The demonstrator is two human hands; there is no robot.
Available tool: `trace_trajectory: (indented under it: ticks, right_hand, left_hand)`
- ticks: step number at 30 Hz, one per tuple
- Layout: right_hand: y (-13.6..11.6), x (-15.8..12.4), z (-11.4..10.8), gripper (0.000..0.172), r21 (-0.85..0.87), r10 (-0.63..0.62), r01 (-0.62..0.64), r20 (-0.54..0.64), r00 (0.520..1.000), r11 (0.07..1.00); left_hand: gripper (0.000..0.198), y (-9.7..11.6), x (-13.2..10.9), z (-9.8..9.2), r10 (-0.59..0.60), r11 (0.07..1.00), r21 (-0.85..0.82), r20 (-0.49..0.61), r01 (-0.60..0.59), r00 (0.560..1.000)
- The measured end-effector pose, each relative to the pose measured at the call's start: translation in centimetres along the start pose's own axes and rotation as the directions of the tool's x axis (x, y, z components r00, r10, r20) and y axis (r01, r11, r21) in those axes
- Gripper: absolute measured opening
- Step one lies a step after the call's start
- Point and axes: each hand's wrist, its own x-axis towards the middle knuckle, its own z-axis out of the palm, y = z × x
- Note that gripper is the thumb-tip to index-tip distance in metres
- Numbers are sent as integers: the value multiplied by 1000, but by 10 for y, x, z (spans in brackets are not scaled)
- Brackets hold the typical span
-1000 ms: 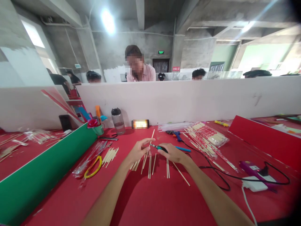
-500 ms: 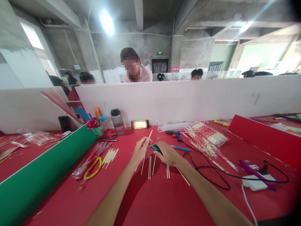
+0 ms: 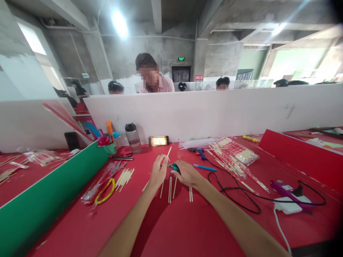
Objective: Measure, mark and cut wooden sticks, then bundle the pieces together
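In the middle of the head view, my left hand (image 3: 158,170) pinches a thin wooden stick (image 3: 169,151), whose upper end sticks out above the fingers. My right hand (image 3: 187,172) is wrapped round green-and-black pliers (image 3: 175,167). The jaws of the pliers point left and meet the stick beside my left fingertips; whether they bite into it is too small to tell. Several loose sticks (image 3: 169,191) lie on the red table below my hands. A pile of short cut sticks (image 3: 124,179) rests to the left of my left hand.
Yellow-handled scissors (image 3: 106,194) and plastic wrapping lie left. A water bottle (image 3: 133,138) and a phone (image 3: 158,141) stand by the white partition (image 3: 193,110). To the right are a blue glue gun (image 3: 198,152), a blue pen (image 3: 205,167), packed sticks (image 3: 235,151), a black cable and a purple power strip (image 3: 291,192).
The pliers and both hands have shifted only slightly. A stick that showed beneath my right forearm is no longer visible, and a stick end now shows left of my left wrist.
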Motion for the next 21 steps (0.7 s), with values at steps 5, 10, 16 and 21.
trace_trajectory:
  ticks: [5, 10, 16, 21]
  right_hand:
    - [-3, 2, 2, 33, -25, 46, -46, 36, 998, 999]
    - [-4, 2, 1, 32, -5, 40, -40, 17, 999, 999]
    - [-2, 0, 0, 28, 5, 7, -7, -33, 999, 1000]
    - [-4, -3, -5, 25, 30, -2, 3, -42, 999, 1000]
  left_hand:
    - [34, -3, 1, 1, -16, 1000, 10, -9, 16, 1000]
    - [34, -2, 1, 0, -20, 1000, -5, -8, 20, 1000]
    - [34, -4, 1, 2, -12, 1000, -26, -5, 12, 1000]
    - [35, -3, 0, 2, -9, 999, -47, 1, 9, 1000]
